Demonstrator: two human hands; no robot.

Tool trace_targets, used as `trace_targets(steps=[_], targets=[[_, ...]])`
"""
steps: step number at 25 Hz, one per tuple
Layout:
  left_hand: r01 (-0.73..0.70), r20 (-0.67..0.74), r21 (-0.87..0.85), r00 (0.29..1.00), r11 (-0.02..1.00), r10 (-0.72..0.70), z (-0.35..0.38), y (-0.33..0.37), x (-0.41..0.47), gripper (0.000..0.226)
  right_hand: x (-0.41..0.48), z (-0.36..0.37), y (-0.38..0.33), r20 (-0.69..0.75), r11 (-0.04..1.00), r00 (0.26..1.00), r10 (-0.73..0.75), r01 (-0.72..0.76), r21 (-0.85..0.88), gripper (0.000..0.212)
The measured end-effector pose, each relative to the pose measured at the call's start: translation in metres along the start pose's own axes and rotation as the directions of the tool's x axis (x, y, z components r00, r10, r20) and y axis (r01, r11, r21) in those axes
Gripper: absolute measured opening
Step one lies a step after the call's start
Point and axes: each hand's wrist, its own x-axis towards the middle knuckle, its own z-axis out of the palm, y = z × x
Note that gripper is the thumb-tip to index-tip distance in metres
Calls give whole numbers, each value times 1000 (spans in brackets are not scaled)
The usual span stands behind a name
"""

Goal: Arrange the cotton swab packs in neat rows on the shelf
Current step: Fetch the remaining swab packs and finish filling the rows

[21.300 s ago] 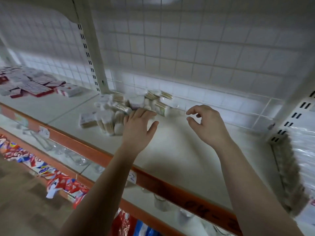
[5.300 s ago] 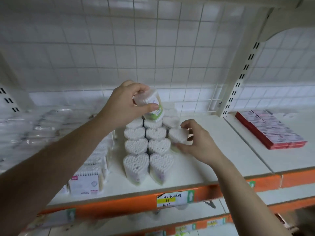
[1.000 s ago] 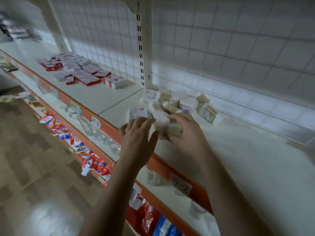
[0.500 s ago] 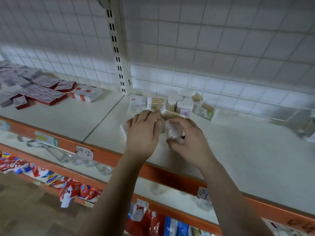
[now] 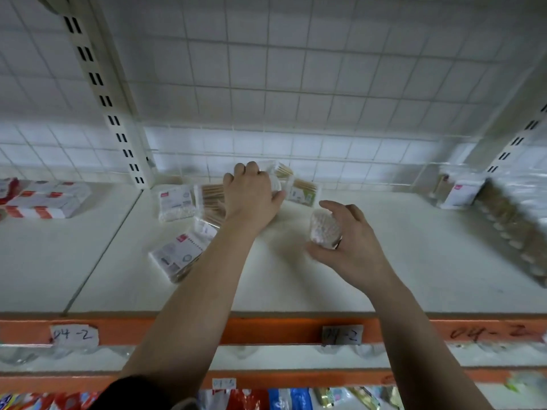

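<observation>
while a clear round tub of cotton swabs (image 5: 324, 229) is gripped in the right hand (image 5: 349, 238) above the white shelf (image 5: 414, 261), a white tub (image 5: 276, 184) in the far jumbled pile of swab packs (image 5: 177, 202) is clasped by the left hand (image 5: 250, 196).

An orange rail (image 5: 266, 331) carries handwritten labels (image 5: 74, 335). Above the rail at far left lie red-and-white boxes (image 5: 44, 199). Higher up are a slotted upright (image 5: 100, 93) and a wire grid (image 5: 296, 84). Below the rail are colourful packets (image 5: 281, 399).
</observation>
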Motion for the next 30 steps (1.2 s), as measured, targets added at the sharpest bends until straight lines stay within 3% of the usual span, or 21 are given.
trace_targets(steps=[4,9,16,23,27,30], targets=[[38,-8,35,999,999,-37,3,7,8,61,-4,-7,9,-60,999,998,37,-39,-37,76],[-46,-15,37,999,998,46,-1,8,6,50,-8,-6,15,-126,996,989,77,-81,-27,63],[-126,-23,-6,992,992,126,-4,10,-3,43,-13,-11,21,-72,994,992,105,-105,10,76],[-213,-137,-194,972,957,189,-6,10,-22,61,-18,-15,27,-38,999,999,33,-33,-11,68],[-277,-196,-483,959,831,206,-12,13,-40,65,-20,-20,29,-87,1000,996,22,-22,-4,60],[-342,-252,-517,937,785,242,-16,29,-56,58,-25,-33,36,-168,999,985,32,-28,30,58]])
